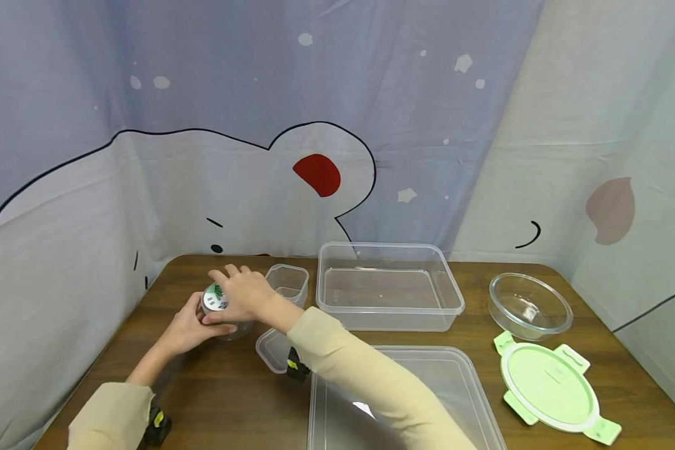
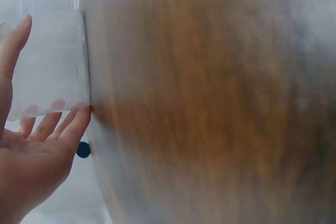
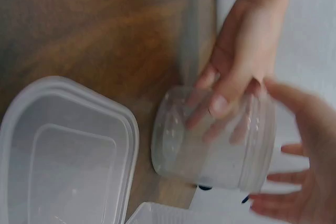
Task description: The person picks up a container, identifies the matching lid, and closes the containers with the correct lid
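Observation:
My left hand [image 1: 185, 326] grips the side of a clear round jar [image 3: 205, 140], which stands on the table at the left. Its white lid [image 1: 214, 297] carries a green plant print. Over the lid, my right hand [image 1: 243, 294] spans the rim, thumb on the near side and fingers on the far side. In the right wrist view, the thumb and fingertips of this hand [image 3: 310, 156] are around the lid end, slightly blurred. The left wrist view shows the left hand [image 2: 42, 156] with its fingers around the jar [image 2: 52, 66].
Beside the jar are a small clear box [image 1: 289, 281] and its lid [image 3: 73, 156]. A large clear box [image 1: 388, 319] stands at back centre, its flat lid [image 1: 427, 369] in front, under the right forearm. At right are a round glass bowl [image 1: 529, 328] and a green lid [image 1: 551, 381].

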Motion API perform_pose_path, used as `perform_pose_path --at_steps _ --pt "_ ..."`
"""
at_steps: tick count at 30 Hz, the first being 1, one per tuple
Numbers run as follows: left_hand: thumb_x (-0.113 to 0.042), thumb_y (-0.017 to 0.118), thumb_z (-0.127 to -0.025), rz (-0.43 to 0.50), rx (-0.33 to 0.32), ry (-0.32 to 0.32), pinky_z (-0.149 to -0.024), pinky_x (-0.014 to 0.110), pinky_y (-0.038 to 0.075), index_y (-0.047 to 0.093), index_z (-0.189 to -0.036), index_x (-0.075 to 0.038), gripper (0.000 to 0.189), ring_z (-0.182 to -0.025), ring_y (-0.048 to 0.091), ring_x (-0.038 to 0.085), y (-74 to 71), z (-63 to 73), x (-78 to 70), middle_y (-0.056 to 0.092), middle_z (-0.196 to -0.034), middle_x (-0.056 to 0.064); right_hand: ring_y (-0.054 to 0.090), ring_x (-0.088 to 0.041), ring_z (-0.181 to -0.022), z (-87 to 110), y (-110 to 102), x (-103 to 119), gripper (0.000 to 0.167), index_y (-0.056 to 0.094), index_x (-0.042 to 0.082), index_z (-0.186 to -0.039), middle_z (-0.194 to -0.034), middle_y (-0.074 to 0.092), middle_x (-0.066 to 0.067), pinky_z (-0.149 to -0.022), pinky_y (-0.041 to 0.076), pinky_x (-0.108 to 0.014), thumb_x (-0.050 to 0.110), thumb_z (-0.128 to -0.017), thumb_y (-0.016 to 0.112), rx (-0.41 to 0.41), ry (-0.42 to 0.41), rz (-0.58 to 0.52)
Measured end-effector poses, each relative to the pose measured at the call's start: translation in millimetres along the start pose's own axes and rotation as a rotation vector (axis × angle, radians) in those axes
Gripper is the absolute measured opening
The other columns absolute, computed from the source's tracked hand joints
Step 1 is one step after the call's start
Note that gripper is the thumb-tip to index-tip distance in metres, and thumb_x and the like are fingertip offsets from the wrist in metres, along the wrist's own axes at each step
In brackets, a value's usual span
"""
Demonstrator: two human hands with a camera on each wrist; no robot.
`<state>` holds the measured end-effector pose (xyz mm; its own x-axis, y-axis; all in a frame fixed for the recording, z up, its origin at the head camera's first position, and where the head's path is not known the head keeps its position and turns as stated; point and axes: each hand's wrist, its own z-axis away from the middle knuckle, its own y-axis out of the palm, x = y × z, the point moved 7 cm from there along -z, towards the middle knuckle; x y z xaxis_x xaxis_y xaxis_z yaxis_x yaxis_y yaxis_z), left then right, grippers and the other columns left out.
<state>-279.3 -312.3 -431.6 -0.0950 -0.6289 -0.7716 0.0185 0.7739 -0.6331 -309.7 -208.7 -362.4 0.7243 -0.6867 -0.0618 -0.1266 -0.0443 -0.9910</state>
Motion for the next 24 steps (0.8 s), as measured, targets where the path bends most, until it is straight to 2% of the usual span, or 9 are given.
perform_pose_path --at_steps 3,5,8,11,15,19,24 --pt "-0.030 0.079 -0.080 0.045 0.024 0.012 -0.084 0.017 0.047 0.028 -0.133 0.001 0.080 -0.120 0.054 0.031 1.2 -0.4 0.0 0.051 -0.132 0.021 0.047 -0.014 -0.131 -1.3 0.5 -5.4 0.082 0.032 0.029 -0.149 -0.150 0.040 0.004 -0.093 0.049 -0.025 0.068 -0.082 0.058 0.070 -0.081 -0.131" --pt "-0.030 0.079 -0.080 0.057 0.036 0.019 -0.086 0.020 0.047 0.028 -0.134 0.001 0.080 -0.122 0.052 0.033 0.9 -0.7 0.3 0.048 -0.134 0.021 0.040 -0.013 -0.137 -2.1 1.0 -8.5 0.076 0.034 0.028 -0.149 -0.153 0.037 0.005 -0.098 0.046 -0.025 0.060 -0.085 0.060 0.122 -0.140 -0.198" --pt "-0.031 0.079 -0.079 0.046 0.046 0.015 -0.089 0.025 0.046 0.027 -0.135 0.001 0.083 -0.125 0.050 0.036 0.2 -0.4 1.2 0.045 -0.135 0.020 0.036 -0.012 -0.140 -3.0 2.9 -10.6 0.067 0.039 0.028 -0.146 -0.153 0.038 0.006 -0.102 0.042 -0.025 0.049 -0.087 0.061 0.181 -0.219 -0.222" --pt "-0.030 0.079 -0.080 0.042 0.055 0.029 -0.088 0.027 0.048 0.027 -0.136 0.002 0.083 -0.124 0.051 0.038 0.1 -0.4 0.6 0.045 -0.135 0.021 0.038 -0.012 -0.140 -3.4 5.7 -10.4 0.061 0.044 0.027 -0.144 -0.152 0.040 0.005 -0.105 0.041 -0.024 0.043 -0.088 0.062 0.191 -0.260 -0.210" --pt "-0.030 0.078 -0.080 0.045 0.066 0.032 -0.088 0.027 0.048 0.026 -0.136 0.001 0.083 -0.122 0.051 0.036 0.7 -1.3 -0.6 0.045 -0.135 0.021 0.048 -0.012 -0.132 -1.8 4.2 -8.5 0.055 0.051 0.027 -0.139 -0.149 0.045 0.005 -0.095 0.046 -0.020 0.045 -0.088 0.062 0.138 -0.248 -0.159" --pt "-0.031 0.079 -0.079 0.034 0.063 0.013 -0.088 0.029 0.046 0.026 -0.136 0.000 0.083 -0.121 0.051 0.033 0.5 -2.1 1.3 0.047 -0.135 0.020 0.057 -0.010 -0.119 0.8 -0.5 -4.7 0.051 0.058 0.028 -0.132 -0.141 0.054 0.006 -0.084 0.050 -0.018 0.051 -0.087 0.061 0.061 -0.193 -0.078" --pt "-0.031 0.080 -0.078 0.027 0.058 0.001 -0.089 0.029 0.045 0.027 -0.134 -0.001 0.083 -0.119 0.052 0.030 1.3 -2.1 2.9 0.049 -0.133 0.019 0.062 -0.005 -0.093 3.9 -6.7 0.9 0.046 0.067 0.027 -0.117 -0.112 0.068 0.009 -0.070 0.050 -0.017 0.058 -0.083 0.061 -0.053 -0.128 0.038"
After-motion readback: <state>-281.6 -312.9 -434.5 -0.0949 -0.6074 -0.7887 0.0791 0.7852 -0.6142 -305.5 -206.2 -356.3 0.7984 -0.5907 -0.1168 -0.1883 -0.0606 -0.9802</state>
